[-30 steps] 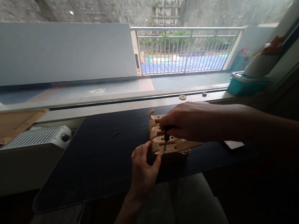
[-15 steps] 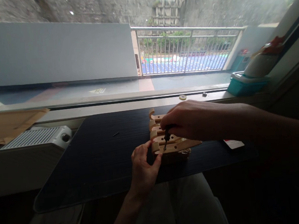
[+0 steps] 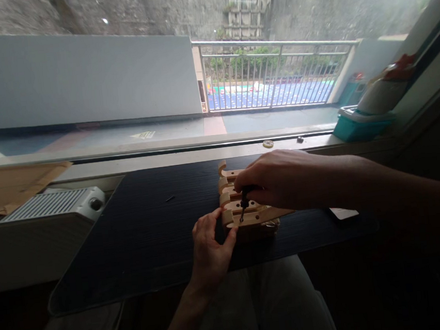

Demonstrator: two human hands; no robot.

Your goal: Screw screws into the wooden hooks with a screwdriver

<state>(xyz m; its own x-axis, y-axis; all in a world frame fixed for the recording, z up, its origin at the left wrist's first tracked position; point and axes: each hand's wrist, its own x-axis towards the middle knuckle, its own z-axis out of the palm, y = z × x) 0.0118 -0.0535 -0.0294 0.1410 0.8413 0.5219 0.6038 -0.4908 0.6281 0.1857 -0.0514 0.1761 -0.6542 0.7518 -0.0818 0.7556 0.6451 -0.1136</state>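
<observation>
A light wooden piece with several curved hooks (image 3: 228,216) and dark holes lies on the dark table (image 3: 133,235). My left hand (image 3: 213,243) grips its near left end, thumb at the front and fingers along the left side. Above the piece, my right hand (image 3: 268,176) is closed round the dark handle of a screwdriver (image 3: 244,202). The screwdriver slants down, its tip at a hole in the nearest hooked strip. My right hand covers much of the piece's far right part.
A small dark rod (image 3: 170,198) lies on the table's left half, and a white card (image 3: 344,212) at its right. On the sill are a roll of tape (image 3: 268,143), a small dark object (image 3: 300,139) and a teal box (image 3: 362,124). A radiator (image 3: 59,209) stands left.
Both hands, the screwdriver and the wooden piece keep nearly the same places. The whole view has shifted very slightly.
</observation>
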